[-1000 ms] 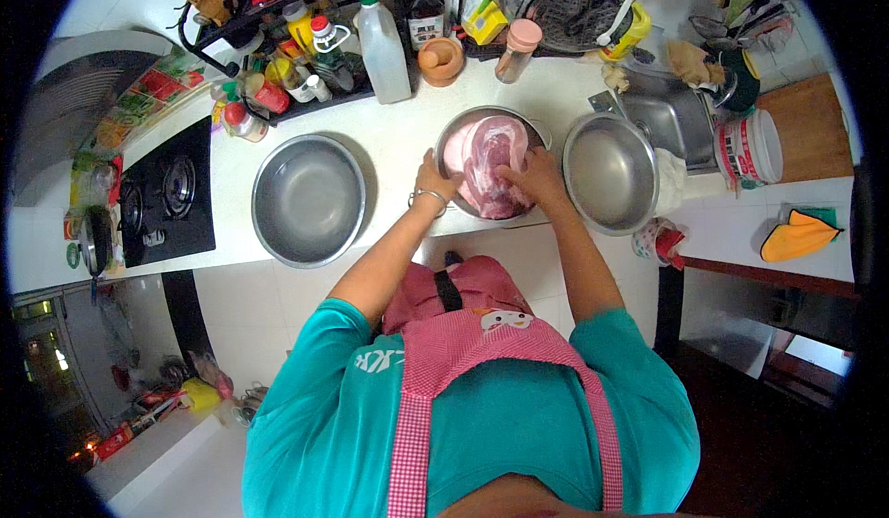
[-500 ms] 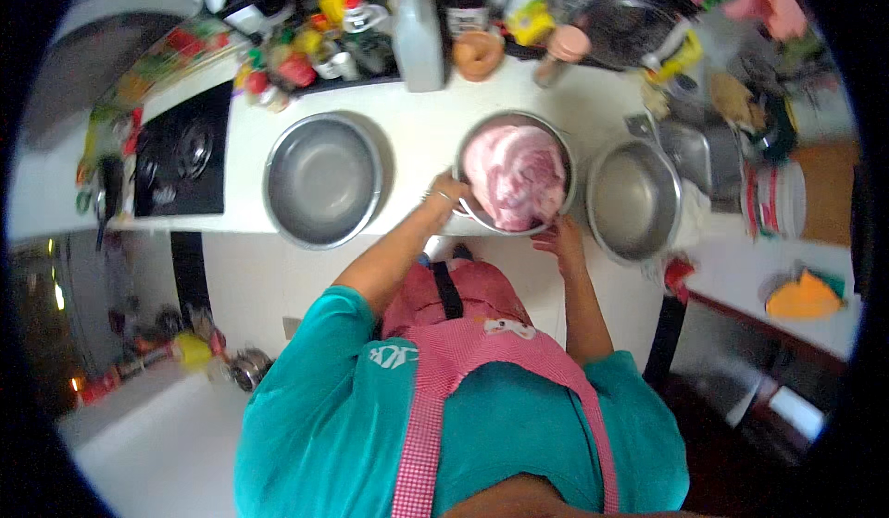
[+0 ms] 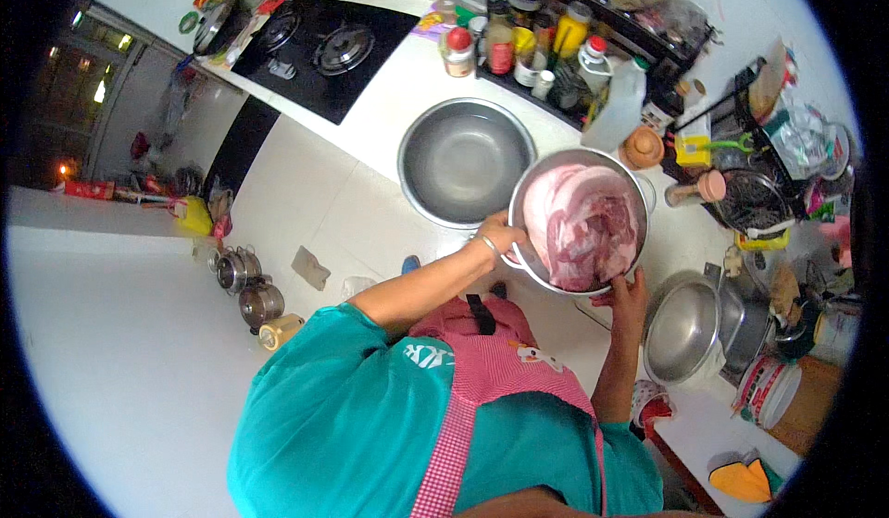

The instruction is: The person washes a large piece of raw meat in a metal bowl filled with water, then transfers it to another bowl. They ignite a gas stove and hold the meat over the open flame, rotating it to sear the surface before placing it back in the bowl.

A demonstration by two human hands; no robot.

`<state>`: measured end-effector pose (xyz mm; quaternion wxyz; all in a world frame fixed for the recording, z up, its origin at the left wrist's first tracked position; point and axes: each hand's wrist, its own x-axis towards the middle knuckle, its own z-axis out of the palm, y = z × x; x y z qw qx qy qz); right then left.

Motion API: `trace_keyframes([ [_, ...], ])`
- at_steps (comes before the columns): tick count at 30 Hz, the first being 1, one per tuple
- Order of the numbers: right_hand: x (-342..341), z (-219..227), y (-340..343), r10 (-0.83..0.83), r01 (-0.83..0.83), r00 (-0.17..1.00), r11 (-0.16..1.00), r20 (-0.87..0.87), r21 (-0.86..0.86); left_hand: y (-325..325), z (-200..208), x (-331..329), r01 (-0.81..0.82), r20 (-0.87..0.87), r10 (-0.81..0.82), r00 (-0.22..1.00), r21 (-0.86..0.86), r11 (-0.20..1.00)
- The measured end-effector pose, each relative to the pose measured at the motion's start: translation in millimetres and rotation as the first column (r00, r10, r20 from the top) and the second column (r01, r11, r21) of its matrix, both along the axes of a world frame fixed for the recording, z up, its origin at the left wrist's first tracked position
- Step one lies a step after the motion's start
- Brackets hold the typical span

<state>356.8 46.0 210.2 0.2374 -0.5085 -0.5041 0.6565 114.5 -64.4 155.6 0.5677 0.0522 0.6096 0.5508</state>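
Fingers of the left hand (image 3: pixel 501 237) clasp the pot (image 3: pixel 593 157) at eight o'clock, the right hand's (image 3: pixel 629 301) at five, its meat (image 3: pixel 588 231) now nearer the ten-o'clock basin (image 3: pixel 458 162), seemingly mid-carry.

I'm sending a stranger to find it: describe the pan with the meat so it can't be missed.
Find the pale counter that holds the black stove. From there pass the first metal basin to the round metal pan, short of the second basin. Unlike either basin, it has loop handles and holds raw meat.
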Motion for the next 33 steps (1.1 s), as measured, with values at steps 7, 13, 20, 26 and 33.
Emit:
trace_keyframes([
  [7,-170.8,-8.7,-47.8,0.246,-0.248,0.958,0.969,-0.148,0.008,-93.5,41.9,-159.6,-0.186,-0.177,0.182,0.967,-0.007,0.982],
  [13,-332.0,-34.9,-120.9,0.217,-0.242,0.959,0.962,-0.184,-0.124,-161.8,27.7,-311.3,-0.250,-0.253,0.231,0.940,-0.045,0.967],
  [20,-454.4,-82.5,-159.2,0.157,-0.181,0.979,0.963,-0.132,-0.200,-197.1,-17.3,-433.8,-0.236,-0.174,0.222,0.959,-0.061,0.970],
  [26,-498.4,-104.2,-160.4,-0.007,-0.002,0.997,0.993,-0.079,-0.115,-160.7,-62.0,-488.5,-0.115,-0.081,0.109,0.991,-0.068,0.991],
  [33,-517.4,-148.4,-140.2,-0.111,0.102,0.982,0.993,-0.155,-0.066,-104.8,-162.2,-521.7,-0.116,0.006,0.118,0.993,-0.114,0.987],
])
